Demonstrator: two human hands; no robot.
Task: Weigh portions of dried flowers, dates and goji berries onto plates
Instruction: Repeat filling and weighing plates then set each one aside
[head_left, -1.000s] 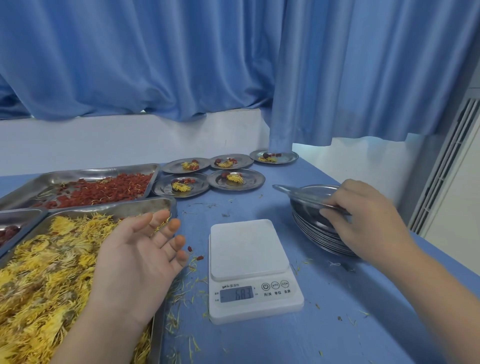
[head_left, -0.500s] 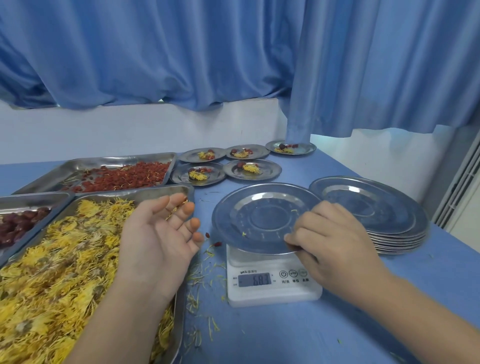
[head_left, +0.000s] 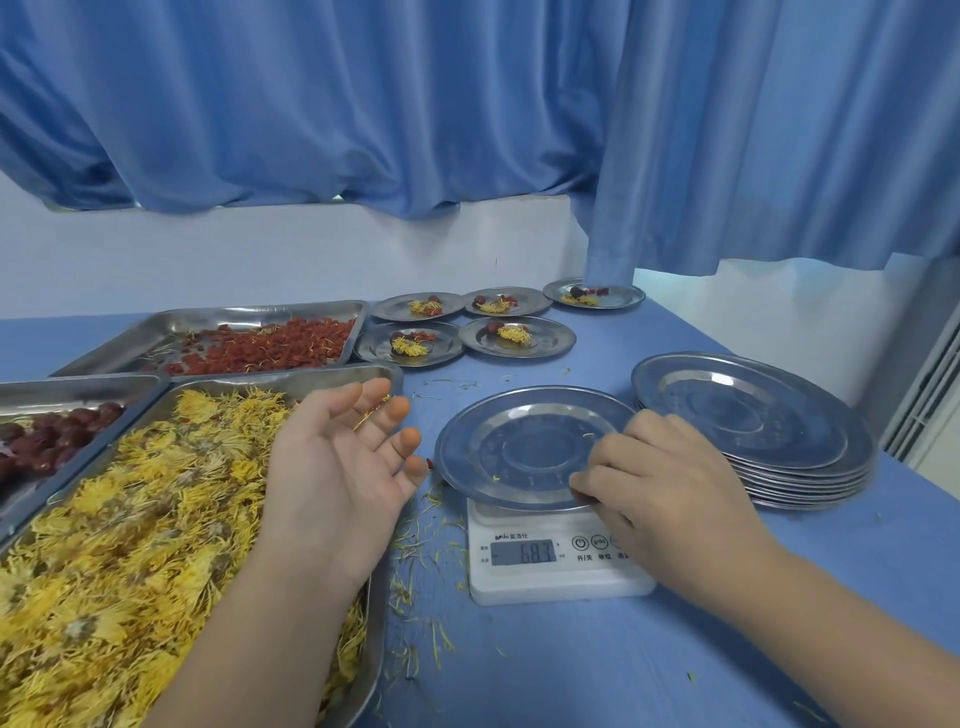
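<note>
right hand (head_left: 670, 493) pinches empty round steel plate (head_left: 519, 447), seating it on white digital scale (head_left: 556, 577) | left hand (head_left: 337, 467) spread palm-up left of scale, likely ready for yellow dried flowers (head_left: 130, 519)

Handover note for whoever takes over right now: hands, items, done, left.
Left hand: open, palm up, above the steel tray of yellow dried flowers.
Right hand: holds the rim of an empty round steel plate on the white digital scale.
Steel tray of red goji berries and steel tray of dark dates at left; stack of empty steel plates at right.
Done: five filled plates at the back.
Left: portion this plate.
</note>
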